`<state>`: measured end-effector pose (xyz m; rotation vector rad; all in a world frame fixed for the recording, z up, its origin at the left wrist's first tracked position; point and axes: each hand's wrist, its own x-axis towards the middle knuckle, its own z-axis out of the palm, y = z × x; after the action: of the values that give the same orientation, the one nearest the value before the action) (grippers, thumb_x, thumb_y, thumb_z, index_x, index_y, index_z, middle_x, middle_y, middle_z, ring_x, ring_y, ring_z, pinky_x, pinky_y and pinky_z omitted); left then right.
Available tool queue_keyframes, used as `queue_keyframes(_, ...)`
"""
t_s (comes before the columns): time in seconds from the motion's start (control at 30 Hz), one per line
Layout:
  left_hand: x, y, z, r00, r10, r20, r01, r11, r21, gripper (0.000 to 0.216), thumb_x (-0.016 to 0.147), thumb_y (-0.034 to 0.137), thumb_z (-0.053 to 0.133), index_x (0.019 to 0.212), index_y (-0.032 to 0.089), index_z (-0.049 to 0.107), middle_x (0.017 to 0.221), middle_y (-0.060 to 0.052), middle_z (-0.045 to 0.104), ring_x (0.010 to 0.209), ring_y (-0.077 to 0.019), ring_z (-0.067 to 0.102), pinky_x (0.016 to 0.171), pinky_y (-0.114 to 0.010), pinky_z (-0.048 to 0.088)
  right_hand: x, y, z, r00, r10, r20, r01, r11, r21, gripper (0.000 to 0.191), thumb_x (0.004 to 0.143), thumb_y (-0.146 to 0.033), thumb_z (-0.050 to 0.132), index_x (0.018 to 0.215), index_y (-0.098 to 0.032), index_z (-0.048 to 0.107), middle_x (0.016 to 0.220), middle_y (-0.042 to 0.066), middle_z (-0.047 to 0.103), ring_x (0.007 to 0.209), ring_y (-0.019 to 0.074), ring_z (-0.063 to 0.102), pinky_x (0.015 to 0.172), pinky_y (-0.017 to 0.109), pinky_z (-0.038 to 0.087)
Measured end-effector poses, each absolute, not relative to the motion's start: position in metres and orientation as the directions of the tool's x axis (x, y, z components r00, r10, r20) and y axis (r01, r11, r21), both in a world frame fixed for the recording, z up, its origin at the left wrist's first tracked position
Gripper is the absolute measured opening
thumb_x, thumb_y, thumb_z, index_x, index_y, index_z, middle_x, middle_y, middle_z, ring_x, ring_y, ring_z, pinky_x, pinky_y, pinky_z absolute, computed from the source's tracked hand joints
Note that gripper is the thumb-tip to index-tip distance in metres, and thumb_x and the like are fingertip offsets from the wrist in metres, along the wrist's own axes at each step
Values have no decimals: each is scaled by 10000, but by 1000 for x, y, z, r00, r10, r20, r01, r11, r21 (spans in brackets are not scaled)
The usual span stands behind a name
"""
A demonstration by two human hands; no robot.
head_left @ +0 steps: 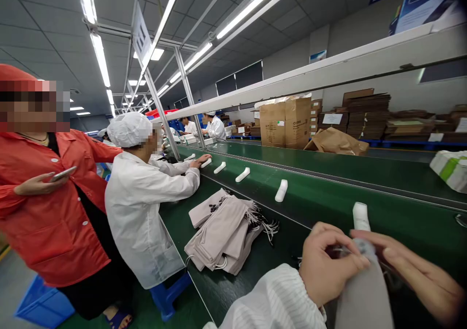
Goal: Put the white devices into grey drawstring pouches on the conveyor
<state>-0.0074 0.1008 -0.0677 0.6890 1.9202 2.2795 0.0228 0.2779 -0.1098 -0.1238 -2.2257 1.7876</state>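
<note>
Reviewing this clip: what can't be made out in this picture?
Head view, throughout:
Grey pouch: lower end cut off by the bottom edge; its fabric hides whether anything is inside.
Right hand: blurred, so its exact grip is unclear.
Nearest white item: near end hidden behind the right hand.
Brown carton: small print too tiny to read.

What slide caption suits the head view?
Left hand and right hand handle a gray pouch near piled pouches and white pieces.
</note>
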Motion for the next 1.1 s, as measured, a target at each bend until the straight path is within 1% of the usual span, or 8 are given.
queue_keyframes(0.1, -12, 94, -59, -903, 281, 325, 269, -220, 938, 196, 651, 228, 831, 660, 174, 643, 879, -40, 566, 807, -149, 556, 717, -278, 454, 41, 271, -98, -991, 130, -32, 45, 99, -994, 354, 757, -657, 645, 932, -354, 699, 755, 91, 607, 680, 268, 612, 674, 492, 535)
queue_keyframes(0.17, -19, 85, -57, -923, 272, 271, 212, -228, 950, 233, 680, 256, 804, 683, 171, 587, 767, 2, 520, 662, -99, 486, 607, -238, 403, 59, 277, -77, -987, 101, -129, 118, -106, -987, 309, 802, -585, 663, 908, -298, 619, 539, -44, 323, 431, 118, 321, 449, 310, 392)
queue_keyframes(0.33, -37, 70, -66, -904, 382, 192, 168, -95, 981, 177, 869, 367, 615, 923, 213, 549, 714, 58, 419, 521, -67, 293, 499, -213, 264, 91, 304, -11, -913, 407, 17, -188, -384, -904, 213, 854, -388, 678, 872, -266, 504, 599, -83, 171, 471, 78, 118, 420, 239, 223)
queue_keyframes(0.5, -39, 75, -99, -792, 539, 288, 548, 418, 724, 186, 850, 219, 577, 1027, 225, 633, 1037, -39, 576, 765, -158, 522, 707, -309, 422, 56, 348, 5, -470, 680, 562, -568, 254, -782, 63, 918, -232, 562, 939, -255, 507, 598, -78, 340, 491, 102, 392, 694, 319, 465)
queue_keyframes(0.6, -43, 77, -119, -781, 586, 214, 574, 542, 614, 185, 855, 163, 513, 987, 205, 636, 1036, -63, 584, 868, -212, 569, 721, -332, 439, 12, 373, -21, -536, 481, 693, -242, 699, -673, 267, 945, -263, 484, 1208, -215, 490, 841, 23, 627, 768, 182, 630, 872, 383, 463)
queue_keyframes(0.67, -46, 77, -128, -779, 596, 193, 574, 555, 603, 205, 852, 130, 482, 970, 207, 631, 1019, -57, 581, 843, -201, 575, 718, -328, 444, -17, 380, -47, -755, 367, 543, 44, 855, -516, 504, 938, -283, 488, 1413, -161, 374, 1139, 131, 655, 1035, 244, 635, 927, 391, 449)
queue_keyframes(0.83, -51, 78, -131, -789, 581, 200, 571, 573, 588, 230, 777, 37, 473, 881, 206, 588, 927, -17, 541, 709, -144, 522, 660, -279, 401, -66, 364, -113, -879, 464, 112, 419, 863, -281, 602, 904, -284, 550, 1420, -14, 399, 1134, 269, 656, 1066, 365, 639, 921, 473, 448)
queue_keyframes(1.1, -45, 73, -107, -590, 719, 367, 801, 462, 382, 193, 826, 29, 442, 740, 201, 456, 777, -7, 561, 800, -193, 500, 769, -348, 321, -64, 364, -134, -869, 432, 243, 320, 863, -391, 720, 801, 12, 434, 1491, -121, 277, 1294, 219, 522, 1257, 289, 493, 1030, 417, 423)
